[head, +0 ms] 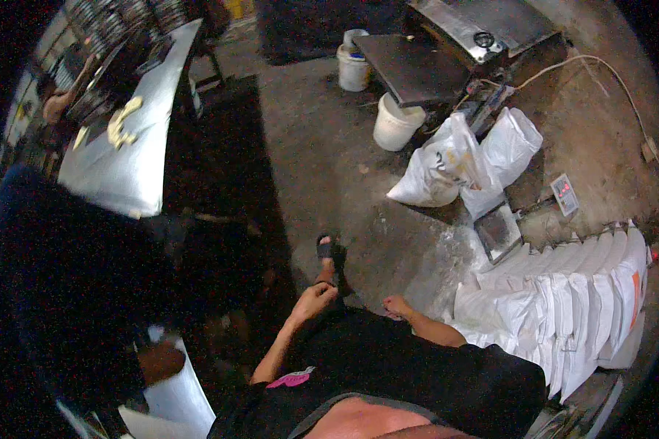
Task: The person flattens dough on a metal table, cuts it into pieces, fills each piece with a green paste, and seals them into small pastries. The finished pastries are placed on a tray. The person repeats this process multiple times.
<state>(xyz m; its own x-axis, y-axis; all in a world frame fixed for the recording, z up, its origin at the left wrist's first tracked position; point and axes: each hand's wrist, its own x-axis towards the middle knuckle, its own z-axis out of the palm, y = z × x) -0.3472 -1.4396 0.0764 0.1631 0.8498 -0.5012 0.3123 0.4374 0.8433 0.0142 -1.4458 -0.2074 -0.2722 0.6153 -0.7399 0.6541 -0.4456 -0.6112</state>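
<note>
My left hand (314, 302) hangs in front of my black shirt, above my sandalled foot (325, 249). Its fingers are curled in, and nothing shows in them. To the right, my right hand (398, 307) is closed into a loose fist at waist height, also with nothing visible in it. Neither hand touches anything around it. Closest to the right hand is a stack of filled white sacks (527, 307). Ahead on the floor lies a platform scale (498, 231) dusted with white powder, its lit display (564, 195) beside it.
Two open white sacks (445, 164) (510, 145) stand beyond the scale. Behind them are a white bucket (395, 123), a second bucket (353, 68) and a machine with a dark flat table (417, 66). At left, a metal worktable (148, 159) bears dough pieces (122, 123); a dark-clothed person (82, 274) stands nearby.
</note>
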